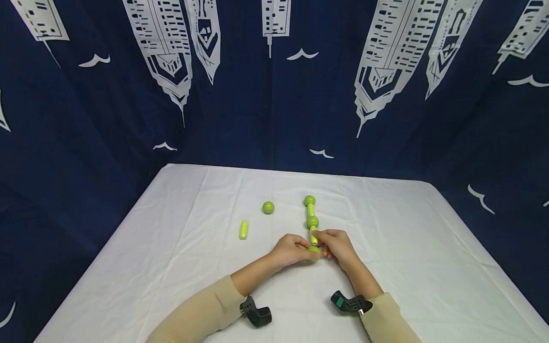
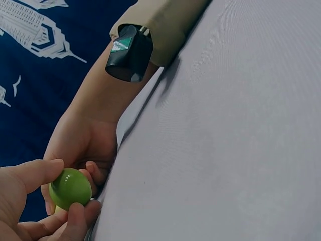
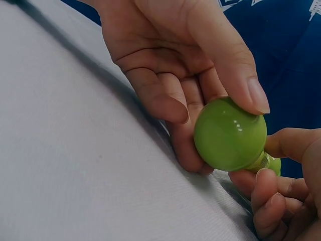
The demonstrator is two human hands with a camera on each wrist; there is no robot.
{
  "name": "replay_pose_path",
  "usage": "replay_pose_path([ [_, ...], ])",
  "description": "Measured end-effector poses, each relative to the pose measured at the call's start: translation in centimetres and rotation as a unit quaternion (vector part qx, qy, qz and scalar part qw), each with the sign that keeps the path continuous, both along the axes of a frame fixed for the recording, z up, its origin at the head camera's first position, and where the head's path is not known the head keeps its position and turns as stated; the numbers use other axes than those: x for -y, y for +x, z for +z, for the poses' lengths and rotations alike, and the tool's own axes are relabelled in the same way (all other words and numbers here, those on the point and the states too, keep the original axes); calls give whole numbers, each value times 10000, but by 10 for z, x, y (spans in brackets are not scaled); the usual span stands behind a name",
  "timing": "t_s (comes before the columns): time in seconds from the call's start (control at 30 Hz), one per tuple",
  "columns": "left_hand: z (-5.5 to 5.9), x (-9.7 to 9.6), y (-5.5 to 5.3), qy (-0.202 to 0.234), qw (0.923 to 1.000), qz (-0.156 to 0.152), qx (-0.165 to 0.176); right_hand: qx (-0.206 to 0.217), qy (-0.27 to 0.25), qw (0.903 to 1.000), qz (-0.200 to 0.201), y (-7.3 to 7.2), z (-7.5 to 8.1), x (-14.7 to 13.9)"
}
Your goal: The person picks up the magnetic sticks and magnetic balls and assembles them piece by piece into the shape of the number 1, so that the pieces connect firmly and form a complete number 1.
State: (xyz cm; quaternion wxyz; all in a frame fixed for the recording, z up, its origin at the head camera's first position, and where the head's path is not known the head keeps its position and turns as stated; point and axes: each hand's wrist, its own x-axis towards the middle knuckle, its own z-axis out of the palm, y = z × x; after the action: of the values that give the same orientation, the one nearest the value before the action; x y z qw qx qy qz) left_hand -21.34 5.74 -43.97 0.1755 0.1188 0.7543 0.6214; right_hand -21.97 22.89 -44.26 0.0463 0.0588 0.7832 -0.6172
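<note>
In the head view, my left hand (image 1: 292,251) pinches a glossy green ball (image 1: 314,251) between thumb and fingers. The left wrist view shows that green ball (image 2: 70,190) between the thumb and fingertips. Just right of it, my right hand (image 1: 339,246) pinches a yellow-green rod (image 1: 314,234). Beyond this rod, a chain runs away from me: a middle green ball (image 1: 312,221), another rod (image 1: 310,209) and a far green ball (image 1: 310,200). The held ball meets the rod's near end in the right wrist view; how firmly they are joined, I cannot tell.
A loose green ball (image 1: 268,207) and a loose yellow-green rod (image 1: 243,230) lie left of the chain on the white cloth-covered table (image 1: 206,200). Behind the table's far edge hangs a dark blue curtain (image 1: 274,119) with white building prints. Each wrist carries a black device.
</note>
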Motion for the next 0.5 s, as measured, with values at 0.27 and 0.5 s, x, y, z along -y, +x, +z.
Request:
replay_pose_path([
  [0.27,-3,-6,2,192,9985,383,339,61,-142,9999,28,0,2,-1],
  [0.5,-6,-8,2,325,9973,597,263,21,-124,9999,-26,-2,-4,-3],
])
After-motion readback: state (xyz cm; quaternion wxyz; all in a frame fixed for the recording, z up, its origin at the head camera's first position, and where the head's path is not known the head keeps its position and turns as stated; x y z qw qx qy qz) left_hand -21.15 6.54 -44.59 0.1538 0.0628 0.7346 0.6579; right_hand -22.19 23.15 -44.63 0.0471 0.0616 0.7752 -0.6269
